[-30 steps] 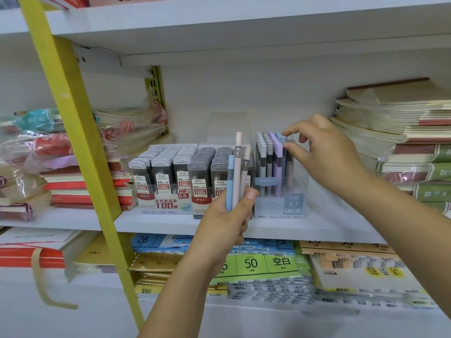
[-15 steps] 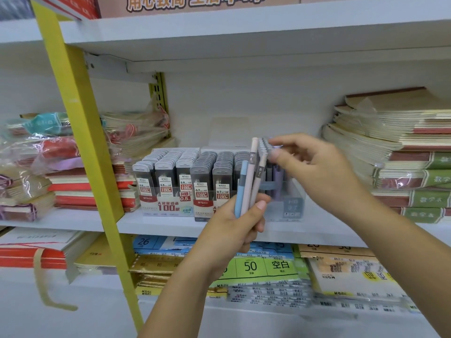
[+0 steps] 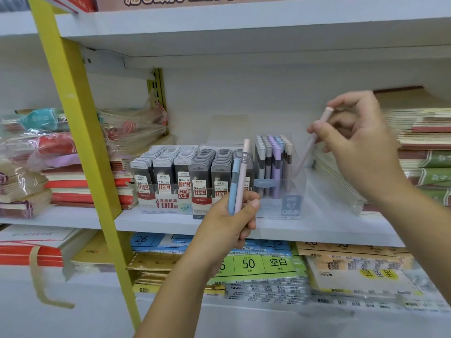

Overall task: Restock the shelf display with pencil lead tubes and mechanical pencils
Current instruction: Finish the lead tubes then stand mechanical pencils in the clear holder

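Observation:
My left hand (image 3: 229, 223) grips two mechanical pencils upright, a blue one (image 3: 233, 184) and a pink one (image 3: 242, 176), in front of the shelf. My right hand (image 3: 358, 142) pinches a third pink pencil (image 3: 311, 145), tilted with its tip pointing down into the right side of the clear pencil display box (image 3: 290, 203). That box holds several grey, purple and blue pencils (image 3: 272, 162). Left of it, a white display tray (image 3: 166, 203) holds rows of grey lead tubes (image 3: 185, 164).
A yellow slanted upright (image 3: 80, 132) crosses the left of the view. Wrapped notebook stacks (image 3: 61, 176) lie at shelf left, and more notebooks (image 3: 424, 152) at right. The white shelf board (image 3: 158, 222) has paper packs (image 3: 256, 264) on the shelf below.
My right hand took one pink pencil out of my left hand's bundle and carried it right, above the clear box. My left hand went from three pencils to two.

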